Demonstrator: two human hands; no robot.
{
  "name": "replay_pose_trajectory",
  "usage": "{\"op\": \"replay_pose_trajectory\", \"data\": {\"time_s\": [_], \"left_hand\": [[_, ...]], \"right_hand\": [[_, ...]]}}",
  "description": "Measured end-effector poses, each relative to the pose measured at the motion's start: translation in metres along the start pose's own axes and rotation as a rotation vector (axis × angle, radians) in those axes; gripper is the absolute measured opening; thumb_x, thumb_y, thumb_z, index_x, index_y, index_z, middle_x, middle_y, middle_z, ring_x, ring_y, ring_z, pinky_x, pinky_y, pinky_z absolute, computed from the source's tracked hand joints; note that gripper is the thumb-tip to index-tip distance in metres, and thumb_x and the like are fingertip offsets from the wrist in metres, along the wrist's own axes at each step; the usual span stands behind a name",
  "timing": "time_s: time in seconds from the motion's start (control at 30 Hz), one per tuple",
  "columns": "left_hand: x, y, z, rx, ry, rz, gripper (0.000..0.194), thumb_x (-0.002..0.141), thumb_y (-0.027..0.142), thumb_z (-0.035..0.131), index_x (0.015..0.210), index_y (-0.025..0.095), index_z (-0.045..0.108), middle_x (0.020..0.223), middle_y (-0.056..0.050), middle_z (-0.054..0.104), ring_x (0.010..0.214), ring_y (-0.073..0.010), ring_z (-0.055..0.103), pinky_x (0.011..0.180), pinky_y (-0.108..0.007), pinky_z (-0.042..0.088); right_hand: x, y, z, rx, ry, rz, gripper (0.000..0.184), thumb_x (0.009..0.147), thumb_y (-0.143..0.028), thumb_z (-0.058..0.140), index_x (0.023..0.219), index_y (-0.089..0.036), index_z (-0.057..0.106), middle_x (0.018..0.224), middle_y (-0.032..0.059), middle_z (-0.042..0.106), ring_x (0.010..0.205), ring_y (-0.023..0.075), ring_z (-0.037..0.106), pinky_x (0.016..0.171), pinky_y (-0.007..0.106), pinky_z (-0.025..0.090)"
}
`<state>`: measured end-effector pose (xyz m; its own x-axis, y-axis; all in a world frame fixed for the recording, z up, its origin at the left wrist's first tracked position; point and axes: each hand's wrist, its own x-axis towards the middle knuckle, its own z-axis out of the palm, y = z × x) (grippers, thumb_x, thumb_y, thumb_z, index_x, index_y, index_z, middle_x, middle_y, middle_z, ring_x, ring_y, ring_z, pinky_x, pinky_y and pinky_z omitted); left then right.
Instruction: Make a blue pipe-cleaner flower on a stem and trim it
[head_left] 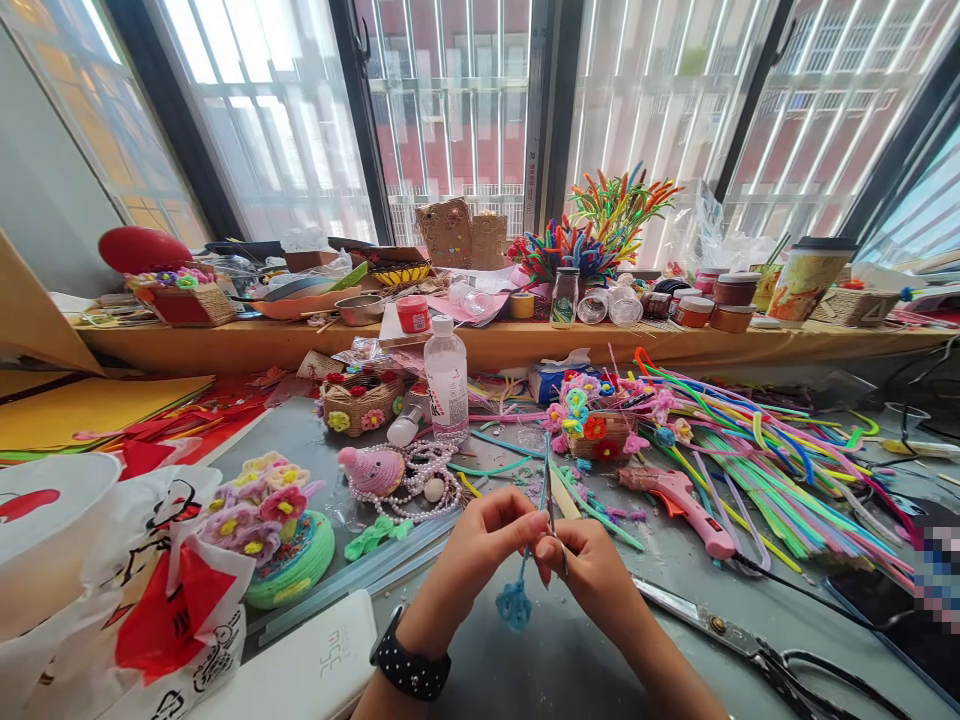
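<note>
The blue flower hangs just below our left hand, whose thumb and fingers pinch its thin stem. Our right hand, its fingers closed around small scissors, sits close beside it, the metal points upward. The bloom is fuzzy, its rounded petals bunched together. To our right lie long fuzzy strips and a smooth pink glue gun. To our left, glossy bead strands loop beside a pink stitched piece, and a ribbed green base bears fuzzy flowers. Ahead of us, a woven basket holds mostly pink blossoms; a lidded cup on the sill hides its contents.
</note>
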<state>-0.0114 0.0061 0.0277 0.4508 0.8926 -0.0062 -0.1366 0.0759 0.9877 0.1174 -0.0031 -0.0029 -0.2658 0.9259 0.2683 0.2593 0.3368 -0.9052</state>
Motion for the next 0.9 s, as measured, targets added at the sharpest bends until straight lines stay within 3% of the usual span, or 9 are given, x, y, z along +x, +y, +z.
{"op": "replay_pose_trajectory", "data": {"time_s": [0.23, 0.4, 0.63, 0.9], "left_hand": [[-0.0002, 0.0016, -0.0003, 0.081, 0.097, 0.011, 0.022, 0.066, 0.030, 0.059, 0.055, 0.014, 0.048, 0.050, 0.005, 0.045, 0.051, -0.0072, 0.041, 0.051, -0.019, 0.032], [0.0008, 0.0020, 0.0001, 0.098, 0.088, 0.024, 0.021, 0.068, 0.030, 0.058, 0.056, 0.014, 0.049, 0.052, 0.003, 0.050, 0.052, -0.0083, 0.044, 0.051, -0.020, 0.033], [0.0003, 0.0035, 0.0021, 0.025, 0.036, 0.039, 0.020, 0.071, 0.031, 0.054, 0.060, 0.015, 0.049, 0.051, 0.003, 0.053, 0.043, -0.0086, 0.049, 0.048, -0.022, 0.036], [0.0003, 0.0034, 0.0015, 0.027, 0.042, 0.003, 0.021, 0.066, 0.032, 0.058, 0.058, 0.015, 0.050, 0.050, 0.002, 0.051, 0.049, -0.0096, 0.046, 0.051, -0.022, 0.035]], "right_hand": [[0.0009, -0.0010, -0.0001, -0.032, 0.063, 0.041, 0.063, 0.068, -0.067, 0.033, 0.033, -0.016, 0.042, 0.036, -0.0020, 0.037, 0.041, 0.0087, 0.037, 0.045, 0.020, 0.029], [0.0008, 0.0029, -0.0004, -0.004, 0.054, 0.053, 0.065, 0.067, -0.070, 0.030, 0.035, -0.015, 0.043, 0.038, -0.0020, 0.036, 0.041, 0.0087, 0.036, 0.044, 0.021, 0.027], [-0.0015, -0.0003, 0.0003, 0.024, -0.067, -0.018, 0.068, 0.066, -0.074, 0.019, 0.047, -0.014, 0.046, 0.046, -0.0023, 0.035, 0.046, 0.0090, 0.034, 0.043, 0.021, 0.024], [0.0000, -0.0002, -0.0008, 0.028, -0.014, -0.002, 0.067, 0.065, -0.073, 0.026, 0.044, -0.014, 0.049, 0.044, -0.0010, 0.041, 0.045, 0.0099, 0.038, 0.043, 0.021, 0.027]]}}
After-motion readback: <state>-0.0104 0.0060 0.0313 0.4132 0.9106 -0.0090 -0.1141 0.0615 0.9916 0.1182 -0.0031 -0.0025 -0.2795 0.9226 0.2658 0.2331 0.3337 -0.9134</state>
